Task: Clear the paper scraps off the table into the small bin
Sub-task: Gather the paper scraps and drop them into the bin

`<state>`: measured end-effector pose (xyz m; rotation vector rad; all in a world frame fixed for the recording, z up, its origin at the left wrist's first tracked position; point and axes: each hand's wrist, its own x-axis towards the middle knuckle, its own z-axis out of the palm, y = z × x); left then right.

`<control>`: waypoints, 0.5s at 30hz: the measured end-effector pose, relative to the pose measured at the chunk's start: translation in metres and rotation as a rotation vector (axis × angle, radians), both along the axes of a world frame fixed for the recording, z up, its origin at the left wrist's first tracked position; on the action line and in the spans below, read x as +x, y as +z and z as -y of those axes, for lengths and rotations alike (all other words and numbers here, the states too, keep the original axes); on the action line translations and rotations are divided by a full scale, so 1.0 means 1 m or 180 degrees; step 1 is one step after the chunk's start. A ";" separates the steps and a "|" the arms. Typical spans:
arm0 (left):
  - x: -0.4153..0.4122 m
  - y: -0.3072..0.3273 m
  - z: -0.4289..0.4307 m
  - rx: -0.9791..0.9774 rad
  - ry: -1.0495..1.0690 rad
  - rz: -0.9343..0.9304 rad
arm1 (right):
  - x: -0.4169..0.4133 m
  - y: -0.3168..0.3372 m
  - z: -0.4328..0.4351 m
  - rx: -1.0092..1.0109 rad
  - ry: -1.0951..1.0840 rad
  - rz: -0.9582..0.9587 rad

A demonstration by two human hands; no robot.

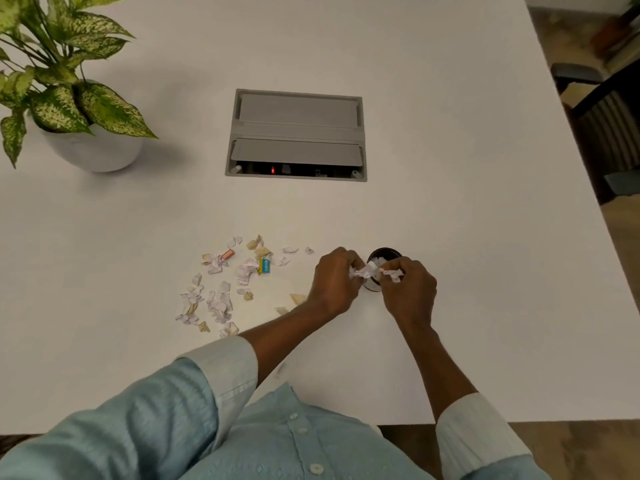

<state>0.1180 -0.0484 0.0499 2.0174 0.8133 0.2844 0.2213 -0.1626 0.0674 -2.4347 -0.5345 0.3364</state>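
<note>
Mid-dump: left hand [334, 280] and right hand [408, 289] both pinched shut on crumpled scraps [369, 271] over the bin [384, 253] on the desk [450, 168]; next, release, then gather the pile [221, 289] at left.

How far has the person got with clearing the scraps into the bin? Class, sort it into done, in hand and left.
Done: some white scraps already lie in the small bin. In hand: the left hand and right hand hold crumpled paper over it. Left: most of the scattered scraps remain on the table, left of the bin.
</note>
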 end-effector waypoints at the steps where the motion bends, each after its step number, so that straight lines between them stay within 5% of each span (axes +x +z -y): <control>1: 0.008 0.000 0.001 0.0036 -0.0081 -0.0063 | 0.003 0.001 0.000 -0.0038 -0.0006 -0.0022; 15: 0.033 -0.003 0.000 0.0025 -0.0537 0.0023 | 0.012 0.004 -0.001 0.0180 -0.0056 -0.0215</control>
